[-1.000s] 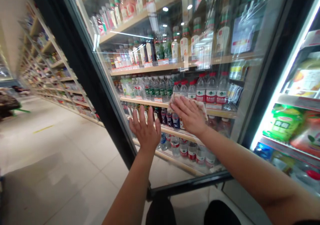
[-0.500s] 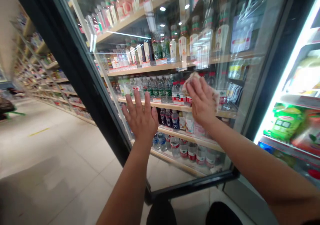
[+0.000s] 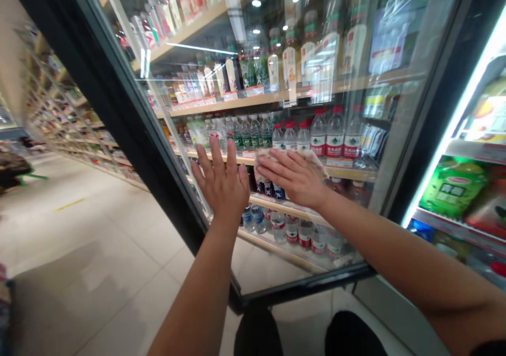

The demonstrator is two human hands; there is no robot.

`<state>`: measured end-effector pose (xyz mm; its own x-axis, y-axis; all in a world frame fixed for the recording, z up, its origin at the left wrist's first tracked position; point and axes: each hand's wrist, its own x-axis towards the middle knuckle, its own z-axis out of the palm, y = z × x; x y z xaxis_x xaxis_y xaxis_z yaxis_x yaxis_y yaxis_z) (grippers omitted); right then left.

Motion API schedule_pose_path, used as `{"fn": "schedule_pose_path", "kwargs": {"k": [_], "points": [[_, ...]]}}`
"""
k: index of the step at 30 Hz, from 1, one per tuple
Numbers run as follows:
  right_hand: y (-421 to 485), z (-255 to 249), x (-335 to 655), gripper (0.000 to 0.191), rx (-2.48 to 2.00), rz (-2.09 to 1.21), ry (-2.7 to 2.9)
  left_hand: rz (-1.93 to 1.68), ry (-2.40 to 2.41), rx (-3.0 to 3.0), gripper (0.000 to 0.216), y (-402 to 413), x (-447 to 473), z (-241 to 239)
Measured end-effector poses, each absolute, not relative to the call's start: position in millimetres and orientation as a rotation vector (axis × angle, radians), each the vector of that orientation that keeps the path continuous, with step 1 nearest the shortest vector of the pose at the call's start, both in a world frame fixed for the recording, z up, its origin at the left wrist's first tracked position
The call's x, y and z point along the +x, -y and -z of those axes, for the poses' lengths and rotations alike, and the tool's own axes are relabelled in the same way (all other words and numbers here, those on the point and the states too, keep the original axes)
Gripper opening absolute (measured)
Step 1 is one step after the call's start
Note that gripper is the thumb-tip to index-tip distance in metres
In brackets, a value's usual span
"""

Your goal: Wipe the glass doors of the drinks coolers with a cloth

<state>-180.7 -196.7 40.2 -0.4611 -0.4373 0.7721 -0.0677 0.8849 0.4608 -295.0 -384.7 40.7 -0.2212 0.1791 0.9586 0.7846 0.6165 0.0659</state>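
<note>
A glass cooler door in a black frame stands open at an angle in front of me. My left hand lies on the glass with its fingers spread, holding nothing. To its right, my right hand presses a pale, patterned cloth flat against the pane. The cloth's edges stick out above and beside the fingers; the rest is hidden beneath the palm. Through the glass, red-capped water bottles show just above the right hand.
Shelves of bottled drinks show beyond the glass. At the right, the lit cooler holds a green package. Long store shelves run along the left above a tiled floor. My knees are close below the door's lower frame.
My right hand has slid the cloth down and left across the glass, nearer my left hand, and its fingers now point left. My left hand has stayed in place.
</note>
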Motion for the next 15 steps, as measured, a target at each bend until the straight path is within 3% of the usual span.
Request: {"fn": "schedule_pose_path", "kwargs": {"k": [8, 15], "points": [[144, -50, -164, 0.071, -0.045, 0.229, 1.724, 0.641, 1.741, -0.772, 0.061, 385, -296, -38], [134, -26, -146, 0.078, 0.230, 0.505, 1.936, 0.695, 1.776, -0.784, 0.060, 385, -295, -41]]}}
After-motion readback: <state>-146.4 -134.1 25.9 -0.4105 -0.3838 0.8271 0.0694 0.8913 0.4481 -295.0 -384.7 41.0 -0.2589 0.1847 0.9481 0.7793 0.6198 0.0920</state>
